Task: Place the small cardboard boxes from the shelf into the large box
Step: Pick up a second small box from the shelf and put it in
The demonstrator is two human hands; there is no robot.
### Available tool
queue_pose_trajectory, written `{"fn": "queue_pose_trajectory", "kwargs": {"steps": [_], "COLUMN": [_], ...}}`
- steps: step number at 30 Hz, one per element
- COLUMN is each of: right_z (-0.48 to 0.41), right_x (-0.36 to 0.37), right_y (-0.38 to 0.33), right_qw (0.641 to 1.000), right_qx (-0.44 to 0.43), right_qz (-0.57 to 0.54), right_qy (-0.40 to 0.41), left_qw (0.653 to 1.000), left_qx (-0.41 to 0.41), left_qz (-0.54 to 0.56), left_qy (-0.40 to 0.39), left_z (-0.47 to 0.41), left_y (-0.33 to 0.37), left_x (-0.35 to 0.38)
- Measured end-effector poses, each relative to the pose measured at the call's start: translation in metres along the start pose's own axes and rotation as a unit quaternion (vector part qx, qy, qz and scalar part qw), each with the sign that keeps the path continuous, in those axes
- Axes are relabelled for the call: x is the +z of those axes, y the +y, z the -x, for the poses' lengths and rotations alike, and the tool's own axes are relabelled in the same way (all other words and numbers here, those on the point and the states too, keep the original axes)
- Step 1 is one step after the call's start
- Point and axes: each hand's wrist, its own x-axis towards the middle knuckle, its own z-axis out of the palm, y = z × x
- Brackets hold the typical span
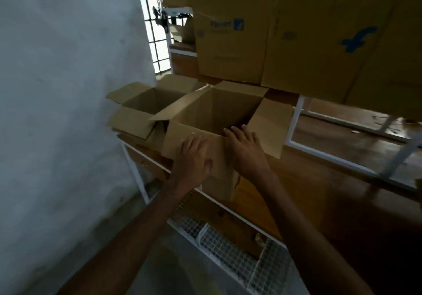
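An open cardboard box (214, 116) stands on the wooden shelf (319, 180), all four top flaps folded outward and its inside dark and, as far as can be seen, bare. Both hands lie on the near flap: the left hand (194, 157) presses flat on it with fingers spread, its grip apart, and the right hand (245, 148) rests over the flap's edge with fingertips reaching past the rim into the opening — fingers loosely extended, closed on nothing. Just beside it to the left, touching flap to flap, sits a second open box (146, 102), also with flaps splayed, near the pale wall (57, 111). Behind and above, on a higher level, stand large closed cartons (296, 31); one bears a blue logo panel with blurred lettering that cannot be read, another a blue curled "f"-like mark (358, 38). The shelf's frame is white metal (294, 121), and below it lies white wire mesh (228, 249). A barred window (155, 43) glows at the back.
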Motion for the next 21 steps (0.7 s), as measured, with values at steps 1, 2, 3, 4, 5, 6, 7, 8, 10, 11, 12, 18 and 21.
{"fn": "queue_pose_trajectory", "kwargs": {"steps": [1,2,3,4,5,6,7,8,10,11,12,18,21], "right_z": [-0.015,-0.028,-0.038,-0.046,-0.053,-0.057,-0.060,-0.062,-0.063,-0.062,-0.060,-0.021,0.010], "right_x": [0.005,0.008,0.009,0.008,0.008,0.008,0.009,0.010,0.014,0.015,0.015,-0.009,-0.037], "right_y": [0.004,0.009,0.014,0.018,0.022,0.024,0.025,0.024,0.019,0.016,0.014,0.013,0.010], "right_qw": [1.000,0.999,0.997,0.994,0.991,0.990,0.990,0.991,0.995,0.996,0.998,1.000,1.000], "right_qx": [-0.002,-0.008,-0.017,-0.024,-0.029,-0.034,-0.035,-0.033,-0.022,-0.017,-0.014,-0.011,-0.006], "right_qz": [0.009,0.018,0.025,0.028,0.026,0.025,0.027,0.030,0.025,0.021,0.019,-0.002,0.000], "right_qy": [-0.012,-0.034,-0.067,-0.102,-0.128,-0.137,-0.134,-0.126,-0.096,-0.081,-0.065,-0.029,-0.028], "left_qw": [1.000,0.999,0.999,0.998,0.997,0.996,0.995,0.994,0.994,0.995,0.996,0.996,0.996], "left_qx": [0.005,0.011,0.014,0.016,0.025,0.037,0.050,0.058,0.061,0.060,0.058,0.059,0.078], "left_qz": [-0.008,-0.011,-0.009,-0.006,-0.007,-0.009,-0.010,-0.003,0.010,0.011,0.009,0.029,0.049], "left_qy": [-0.017,-0.031,-0.044,-0.056,-0.069,-0.080,-0.086,-0.089,-0.086,-0.080,-0.074,-0.055,-0.021], "left_z": [-0.016,-0.032,-0.046,-0.057,-0.068,-0.076,-0.082,-0.087,-0.090,-0.090,-0.088,-0.062,-0.041], "left_y": [-0.010,-0.019,-0.028,-0.035,-0.041,-0.047,-0.049,-0.050,-0.050,-0.049,-0.047,-0.021,-0.003], "left_x": [-0.001,0.000,0.002,0.004,0.007,0.010,0.011,0.011,0.008,0.006,0.004,-0.009,-0.023]}}
